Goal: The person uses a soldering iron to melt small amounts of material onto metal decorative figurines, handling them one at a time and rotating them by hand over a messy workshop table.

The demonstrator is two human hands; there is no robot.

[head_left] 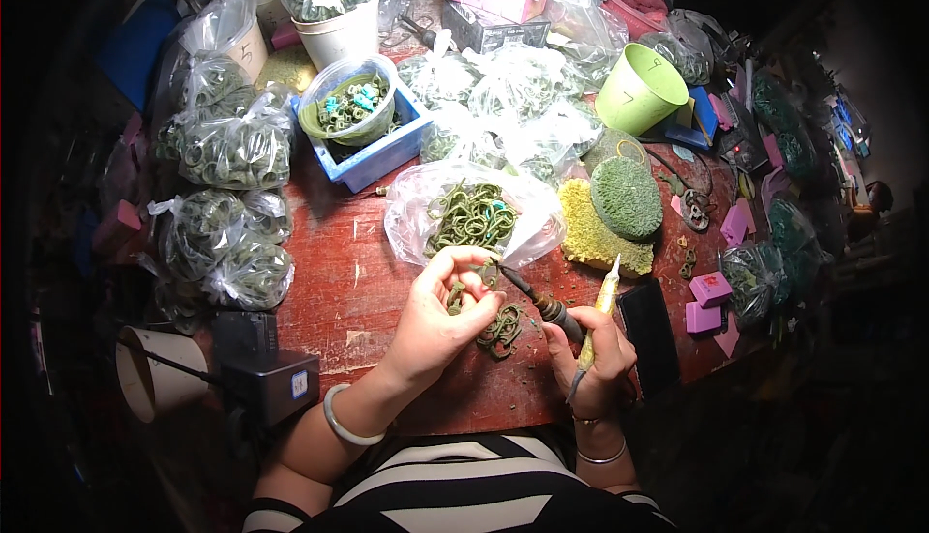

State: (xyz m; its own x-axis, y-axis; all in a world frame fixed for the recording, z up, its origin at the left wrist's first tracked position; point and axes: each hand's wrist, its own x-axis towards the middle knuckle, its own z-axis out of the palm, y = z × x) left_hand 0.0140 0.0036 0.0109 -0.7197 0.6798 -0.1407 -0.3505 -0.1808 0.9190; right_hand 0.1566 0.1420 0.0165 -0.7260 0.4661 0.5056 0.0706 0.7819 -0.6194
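My left hand (433, 315) is closed in a pinch on a small green ring, with another green loop showing against its palm. The dark tip of a soldering-iron-like heated pen (548, 308) meets the ring at my left fingertips. My right hand (602, 364) is wrapped round that pen's grip and also holds a yellow-handled pointed tool (606, 299), its tip upward. Below my left fingers a small heap of green rings (501, 332) lies on the red table (339, 330). Just beyond sits an open clear bag (534, 223) of green rings (469, 215), a few bits turquoise.
Filled clear bags (237, 151) are stacked at the left and back. A blue tray (373, 170) carries a clear tub of rings. Right of the open bag lie yellow and green textured pads (627, 199), a light-green cup (641, 90) and pink blocks (711, 289). A black box (276, 383) stands front left.
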